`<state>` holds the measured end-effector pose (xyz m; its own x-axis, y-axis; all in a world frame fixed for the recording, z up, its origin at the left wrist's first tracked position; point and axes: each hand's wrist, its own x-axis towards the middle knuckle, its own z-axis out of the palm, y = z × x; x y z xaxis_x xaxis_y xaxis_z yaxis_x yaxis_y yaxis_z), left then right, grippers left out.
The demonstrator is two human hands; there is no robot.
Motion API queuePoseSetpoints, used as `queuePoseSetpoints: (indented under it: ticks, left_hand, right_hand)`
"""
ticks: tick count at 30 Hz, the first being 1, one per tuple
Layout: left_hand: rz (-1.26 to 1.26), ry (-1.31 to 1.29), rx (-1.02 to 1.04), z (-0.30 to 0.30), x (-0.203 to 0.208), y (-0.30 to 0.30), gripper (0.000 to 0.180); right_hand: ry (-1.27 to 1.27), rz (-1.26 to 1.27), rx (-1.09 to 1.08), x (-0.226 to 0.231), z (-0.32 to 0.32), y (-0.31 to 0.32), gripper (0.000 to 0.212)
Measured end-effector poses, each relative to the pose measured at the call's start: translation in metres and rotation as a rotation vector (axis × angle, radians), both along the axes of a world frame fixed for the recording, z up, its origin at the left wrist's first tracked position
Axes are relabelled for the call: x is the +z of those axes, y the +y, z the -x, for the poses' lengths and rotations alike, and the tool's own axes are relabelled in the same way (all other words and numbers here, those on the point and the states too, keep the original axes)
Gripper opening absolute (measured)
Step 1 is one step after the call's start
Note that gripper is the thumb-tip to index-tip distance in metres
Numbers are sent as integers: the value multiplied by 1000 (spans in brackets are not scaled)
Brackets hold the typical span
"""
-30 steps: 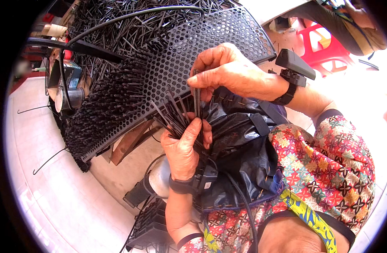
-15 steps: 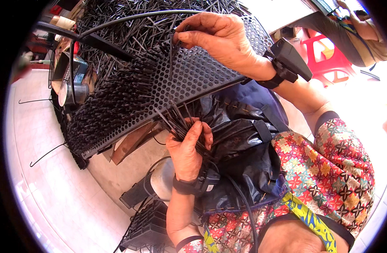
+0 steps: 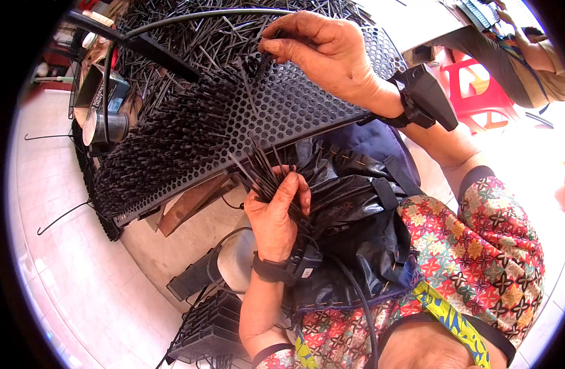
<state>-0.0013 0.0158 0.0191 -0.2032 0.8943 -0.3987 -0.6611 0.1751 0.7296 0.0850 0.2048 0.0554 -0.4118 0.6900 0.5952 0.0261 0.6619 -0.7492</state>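
Note:
My left hand point(image 3: 273, 215) is closed around a bundle of thin black rods point(image 3: 264, 175), whose ends fan out just below the front edge of a black perforated panel point(image 3: 295, 101). Above the panel, my right hand point(image 3: 325, 58) pinches a thin black rod point(image 3: 262, 66) between thumb and fingertips. Its lower end lies close to the upright rods, and whether it sits in a hole I cannot tell. Many black rods point(image 3: 153, 144) stand packed in the holes on the panel's left part; the holes on the right show bare.
Behind the panel lies a heap of loose black rods point(image 3: 190, 31). A black bar point(image 3: 153, 55) crosses at the upper left, near a metal tin point(image 3: 113, 128). Black crates point(image 3: 212, 329) stand below. A red stool point(image 3: 473, 92) and another person point(image 3: 522, 55) are at the upper right.
The view has shifted slightly. My right hand has turned a little, and the rod at its fingertips now shows closer to the upright rods. My left hand keeps its bundle in nearly the same place.

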Motion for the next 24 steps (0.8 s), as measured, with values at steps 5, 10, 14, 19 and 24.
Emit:
queuePoseSetpoints:
  ticks: [5,10,14,19,24]
  left_hand:
    - [39,-12,-6,0,-1,-1,15]
    - [48,-17,-28,0,0,0,16]
    - [58,-12,-30,-1,0,0,16]
    - [60,2,-35,-1,-1,-1,16]
    - [64,19,-40,0,-2,-2,15]
  right_hand:
    - [-35,-46,-36,7,-4,3,15]
    - [-125,38,61,6,-12,5,15]
    - [-119,-45,125,1,-13,8,15]
    - [-145,-30,165,0,-10,10,15]
    - [-211,-29,185,5,-4,12,16]
